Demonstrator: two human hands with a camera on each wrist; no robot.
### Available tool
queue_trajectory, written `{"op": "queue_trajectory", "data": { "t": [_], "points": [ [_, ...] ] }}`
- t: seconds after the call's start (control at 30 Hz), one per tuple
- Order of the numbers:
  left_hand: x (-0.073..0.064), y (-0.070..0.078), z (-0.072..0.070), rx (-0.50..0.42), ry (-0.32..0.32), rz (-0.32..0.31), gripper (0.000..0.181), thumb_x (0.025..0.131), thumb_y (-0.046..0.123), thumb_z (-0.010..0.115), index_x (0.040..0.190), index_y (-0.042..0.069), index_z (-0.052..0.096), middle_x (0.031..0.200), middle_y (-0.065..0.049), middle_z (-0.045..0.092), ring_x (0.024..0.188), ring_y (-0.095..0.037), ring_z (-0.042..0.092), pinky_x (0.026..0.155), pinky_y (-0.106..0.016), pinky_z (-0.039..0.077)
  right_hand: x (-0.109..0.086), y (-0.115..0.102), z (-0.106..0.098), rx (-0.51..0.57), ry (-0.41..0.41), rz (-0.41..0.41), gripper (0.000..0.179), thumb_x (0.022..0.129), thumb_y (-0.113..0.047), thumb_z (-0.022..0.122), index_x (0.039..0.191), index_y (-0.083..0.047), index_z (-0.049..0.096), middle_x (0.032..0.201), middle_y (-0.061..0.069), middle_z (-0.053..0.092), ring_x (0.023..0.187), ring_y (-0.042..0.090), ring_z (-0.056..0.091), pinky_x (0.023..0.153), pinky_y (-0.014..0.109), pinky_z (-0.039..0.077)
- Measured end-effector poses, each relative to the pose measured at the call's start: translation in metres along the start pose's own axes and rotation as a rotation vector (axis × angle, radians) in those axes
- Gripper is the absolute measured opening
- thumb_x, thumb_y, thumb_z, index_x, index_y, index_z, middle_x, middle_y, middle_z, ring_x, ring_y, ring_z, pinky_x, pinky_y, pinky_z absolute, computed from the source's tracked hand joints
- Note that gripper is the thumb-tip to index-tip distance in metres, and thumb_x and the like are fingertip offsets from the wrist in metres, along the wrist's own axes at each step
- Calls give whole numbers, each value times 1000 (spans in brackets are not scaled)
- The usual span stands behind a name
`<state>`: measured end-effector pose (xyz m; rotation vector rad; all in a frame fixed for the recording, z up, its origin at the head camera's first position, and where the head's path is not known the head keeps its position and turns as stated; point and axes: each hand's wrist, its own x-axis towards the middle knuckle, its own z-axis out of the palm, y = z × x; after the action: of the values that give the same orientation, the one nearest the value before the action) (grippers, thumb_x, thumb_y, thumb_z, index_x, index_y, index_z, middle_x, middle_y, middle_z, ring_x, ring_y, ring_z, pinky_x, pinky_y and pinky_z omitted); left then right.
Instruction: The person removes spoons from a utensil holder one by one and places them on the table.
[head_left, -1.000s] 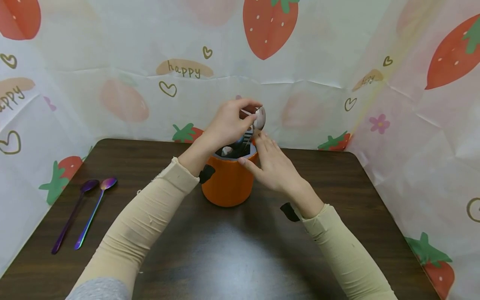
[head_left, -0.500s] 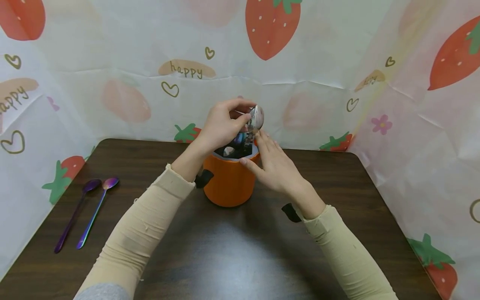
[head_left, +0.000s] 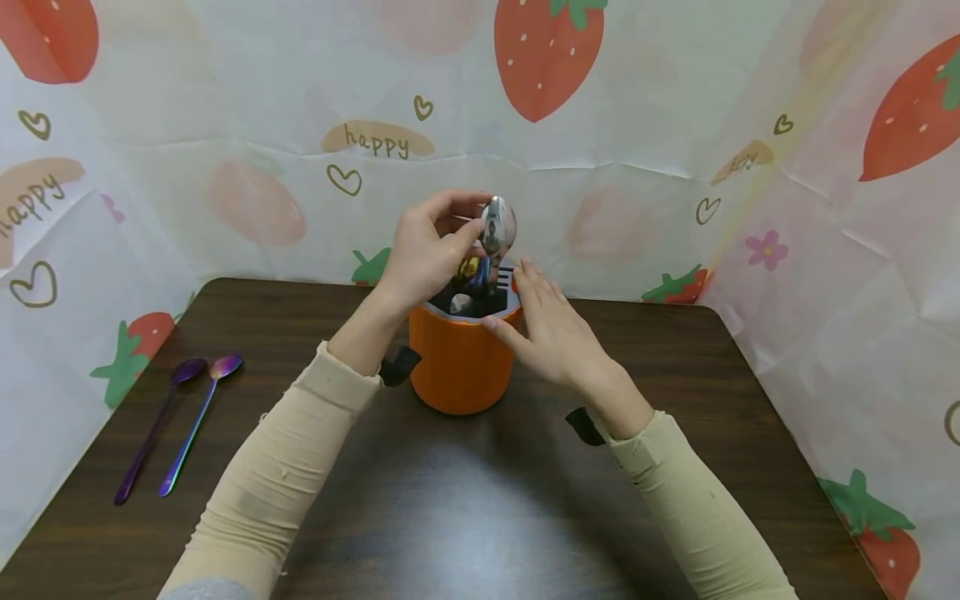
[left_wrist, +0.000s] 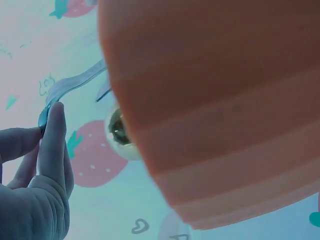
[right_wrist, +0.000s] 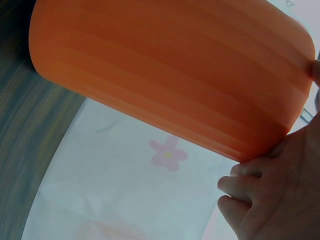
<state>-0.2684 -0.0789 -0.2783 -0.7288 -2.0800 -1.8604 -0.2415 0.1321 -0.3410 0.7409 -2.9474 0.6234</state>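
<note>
My left hand pinches a silver spoon at the edge of its bowl. The spoon stands bowl up, its handle running down into an orange ribbed container. In the left wrist view the thumb and fingertips meet at the spoon's tip, and a shiny gold bowl shows beside the container wall. Against the container's right side my right hand rests with straight fingers, thumb at the front rim. Inside the container, another small spoon bowl shows near the front; the lower parts of the utensils are hidden.
To the left on the dark wooden table lie two long-handled spoons, a dark purple one and a rainbow-coloured one. A strawberry-print cloth hangs close behind the table and along its sides.
My left hand has moved left and slightly up with the spoon, whose bowl now stands more upright and shows more fully. My right hand keeps its place on the container.
</note>
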Motion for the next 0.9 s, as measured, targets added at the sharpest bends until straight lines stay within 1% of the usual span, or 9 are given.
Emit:
{"op": "queue_trajectory", "data": {
  "t": [0.13,0.37,0.53,0.67,0.83,0.9],
  "points": [
    [-1,6,-2,-32,33,33,30,102,-2,63,132,-3,65,117,-17,64,96,-26,68,80,-32,63,0,1,1,-5,-1,4,97,102,-74,33,167,-7,9,175,8,-2,161,23,2,130,44,6],
    [-4,19,-8,-43,96,69,32,102,-4,62,133,-2,63,115,-16,63,96,-24,68,82,-32,63,0,-1,0,-9,2,7,96,102,-74,34,168,-9,9,175,5,-3,161,23,2,130,44,6],
    [-5,27,-13,-86,155,106,32,101,-7,61,132,-5,63,112,-14,62,94,-24,67,81,-33,63,0,-1,1,-8,6,7,97,102,-75,35,168,-8,9,175,8,-1,161,24,3,130,45,7],
    [-5,32,-17,-114,203,140,32,100,-9,61,131,-7,62,108,-11,63,93,-23,68,80,-34,64,1,-1,1,-11,5,7,97,101,-75,34,168,-8,9,175,7,-2,161,24,3,130,45,6],
    [-6,36,-22,-144,260,139,31,99,-9,63,130,-4,64,109,-12,64,96,-25,68,81,-34,63,1,0,2,-16,8,5,99,101,-76,33,168,-8,7,175,7,-3,161,24,3,130,45,7],
    [-7,38,-25,-173,286,135,31,98,-9,63,128,-2,66,110,-13,64,97,-26,67,82,-34,63,1,-1,2,-19,11,3,99,101,-76,33,167,-7,8,175,8,-2,161,24,3,130,45,7]
  ]
}}
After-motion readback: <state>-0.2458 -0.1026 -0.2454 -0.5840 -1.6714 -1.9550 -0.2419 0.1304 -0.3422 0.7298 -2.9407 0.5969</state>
